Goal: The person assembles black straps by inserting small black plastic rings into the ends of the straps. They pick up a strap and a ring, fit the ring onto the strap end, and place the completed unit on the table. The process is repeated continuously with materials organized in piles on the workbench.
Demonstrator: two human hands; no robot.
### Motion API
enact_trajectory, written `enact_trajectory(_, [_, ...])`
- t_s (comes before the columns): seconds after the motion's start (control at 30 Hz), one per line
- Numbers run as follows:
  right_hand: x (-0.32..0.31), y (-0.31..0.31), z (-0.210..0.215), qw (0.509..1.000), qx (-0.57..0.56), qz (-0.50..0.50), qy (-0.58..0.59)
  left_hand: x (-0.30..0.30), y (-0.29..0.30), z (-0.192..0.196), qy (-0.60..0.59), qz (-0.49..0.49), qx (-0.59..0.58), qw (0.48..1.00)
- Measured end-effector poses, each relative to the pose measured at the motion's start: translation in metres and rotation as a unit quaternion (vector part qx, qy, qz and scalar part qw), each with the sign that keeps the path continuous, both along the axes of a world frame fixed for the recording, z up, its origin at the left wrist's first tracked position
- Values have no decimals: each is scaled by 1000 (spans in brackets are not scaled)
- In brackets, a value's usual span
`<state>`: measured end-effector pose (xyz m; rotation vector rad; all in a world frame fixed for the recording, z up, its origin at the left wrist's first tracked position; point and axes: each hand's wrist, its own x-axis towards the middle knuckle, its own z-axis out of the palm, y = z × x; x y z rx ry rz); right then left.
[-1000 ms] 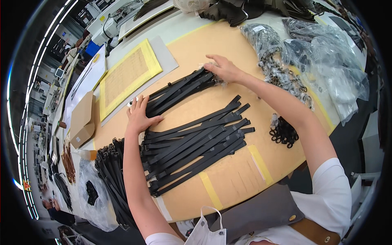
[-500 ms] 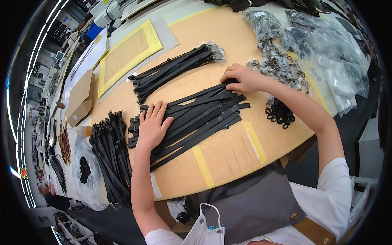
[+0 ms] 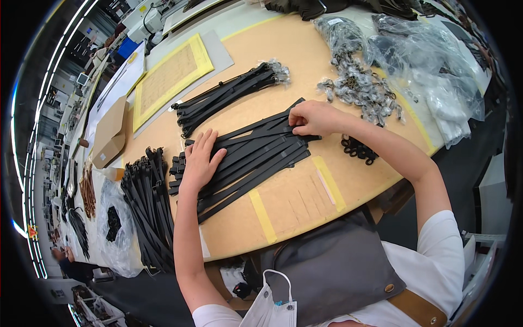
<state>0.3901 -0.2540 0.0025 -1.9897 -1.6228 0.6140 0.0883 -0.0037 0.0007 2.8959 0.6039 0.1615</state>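
A pile of flat black straps lies side by side across the table in front of me. My left hand rests flat over the pile's left end, near the buckled ends, fingers spread. At the far right end, my right hand is closed, thumb and fingertips pinching a black strap near its end. The fingers partly hide that grip. Beyond the pile is a second bundle of black straps, its right ends wrapped in clear plastic. On the left, more black straps hang over the near table edge.
Right of my right hand lie plastic-wrapped metal hardware and small black rings. Clear plastic bags fill the far right corner. A brown cardboard piece and a yellow-bordered sheet lie at the far left.
My right hand has shifted left and slightly toward me along the strap ends, its fingers now more curled. The left hand stays on the pile. The whole view has shifted slightly.
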Motion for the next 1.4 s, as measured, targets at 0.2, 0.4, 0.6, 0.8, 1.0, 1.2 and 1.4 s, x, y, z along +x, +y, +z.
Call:
enact_trajectory(0.2, [9, -1, 11, 998, 61, 21, 25, 11, 8, 3, -82, -54, -20, 995])
enact_trajectory(0.4, [14, -18, 70, 968, 162, -47, 187, -3, 9, 46, -201, -2, -23, 979])
enact_trajectory(0.6, [-14, -69, 79, 931, 43, -48, 360, -63, -49, 113, -136, -9, 21, 990])
enact_trajectory(0.8, [-72, -103, 24, 936, -141, -48, 318, -90, -101, 75, 31, -67, -141, 987])
enact_trajectory(1.0, [-51, -52, 51, 998, -38, -16, 44, -33, -119, 48, -81, -61, -125, 987])
enact_trajectory(1.2, [-18, 70, 15, 990, 80, 17, -112, 52, -98, -9, -50, -18, 17, 998])
enact_trajectory(1.4, [-20, 112, 13, 964, -3, 181, -195, 47, -103, -27, -56, 7, 50, 997])
